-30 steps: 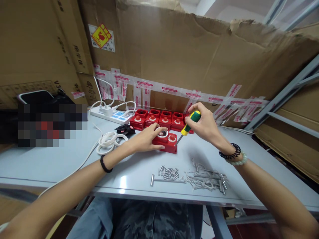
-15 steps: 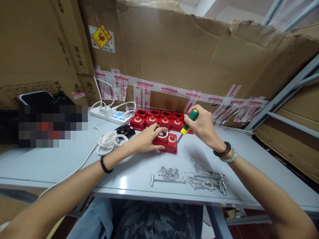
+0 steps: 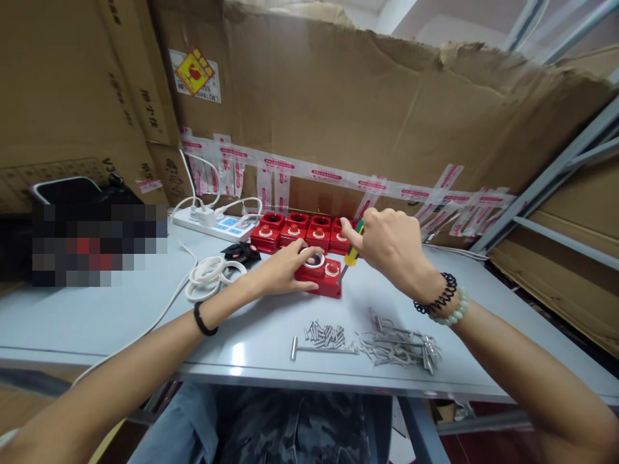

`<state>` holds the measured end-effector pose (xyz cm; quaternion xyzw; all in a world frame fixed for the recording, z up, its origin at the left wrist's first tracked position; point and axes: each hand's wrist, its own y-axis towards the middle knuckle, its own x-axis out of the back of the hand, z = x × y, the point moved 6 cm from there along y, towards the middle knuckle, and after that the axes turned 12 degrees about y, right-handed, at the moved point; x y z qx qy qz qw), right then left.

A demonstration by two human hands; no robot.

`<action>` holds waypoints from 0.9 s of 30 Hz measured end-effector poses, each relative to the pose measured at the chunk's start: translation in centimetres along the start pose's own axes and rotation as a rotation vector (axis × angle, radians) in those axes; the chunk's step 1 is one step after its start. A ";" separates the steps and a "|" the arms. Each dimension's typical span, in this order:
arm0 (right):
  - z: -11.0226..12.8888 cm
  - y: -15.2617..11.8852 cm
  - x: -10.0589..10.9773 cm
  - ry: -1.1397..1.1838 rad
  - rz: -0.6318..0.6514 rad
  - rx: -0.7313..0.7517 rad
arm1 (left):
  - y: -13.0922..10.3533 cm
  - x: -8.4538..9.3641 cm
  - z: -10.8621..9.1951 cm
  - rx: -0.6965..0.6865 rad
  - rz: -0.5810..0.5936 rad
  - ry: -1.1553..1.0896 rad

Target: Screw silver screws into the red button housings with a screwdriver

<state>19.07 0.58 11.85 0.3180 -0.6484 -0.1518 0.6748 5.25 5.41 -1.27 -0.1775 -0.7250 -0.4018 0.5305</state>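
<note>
A red box (image 3: 329, 283) with a white ring and a red knob lies on the grey table. My left hand (image 3: 289, 269) grips its left side, thumb at the front and fingers over the top. In my right hand (image 3: 387, 248) is a green and yellow screwdriver (image 3: 351, 256), its tip at the right end of the box. Several like red boxes (image 3: 294, 231) stand in a row behind. Nearer me lie a pile of screws (image 3: 326, 335), a T-shaped metal rod (image 3: 314, 349) and a heap of more metal rods (image 3: 401, 345).
White rings (image 3: 209, 277) and a black pouch (image 3: 243, 252) lie left of my left hand. A white power strip (image 3: 213, 225) with cables stands behind them. A tall cardboard sheet (image 3: 329, 96) closes off the back, with a metal frame (image 3: 546, 171) at the right.
My right hand has turned at the wrist around the screwdriver, its back now more upward. The tip stays at the box's right end. My left hand keeps its hold.
</note>
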 end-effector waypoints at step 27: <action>0.8 0.0 0.8 0.386 0.559 0.432 | 0.3 -0.7 0.1 -0.028 0.011 0.057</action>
